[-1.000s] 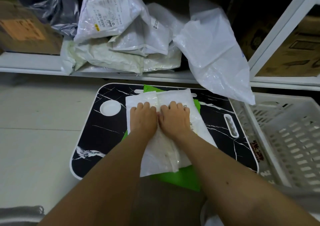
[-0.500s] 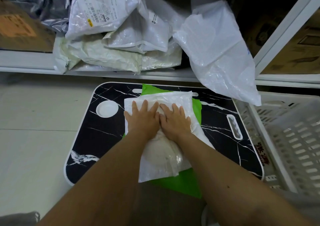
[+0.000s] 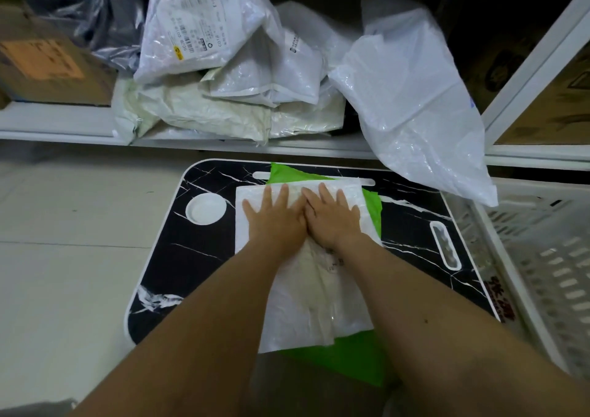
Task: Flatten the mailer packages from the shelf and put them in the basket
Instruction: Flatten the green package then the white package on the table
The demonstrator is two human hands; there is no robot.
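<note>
Now | left hand [image 3: 275,222] flat, fingers spread, pressing white mailer [image 3: 314,292] | right hand [image 3: 332,220] likewise, touching left

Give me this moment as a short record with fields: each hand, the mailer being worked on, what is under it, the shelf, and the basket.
left hand: flat, fingers straight, pressing on the white mailer
right hand: flat beside the left, touching it, pressing the same mailer
white mailer: lies on the tray, wrinkled, far edge under both hands
green mailer: beneath the white one, showing at far and near ends
tray: black marble-patterned top with white rim
shelf: white, holding a heap of mailers
basket: white slotted, right of the tray
</note>
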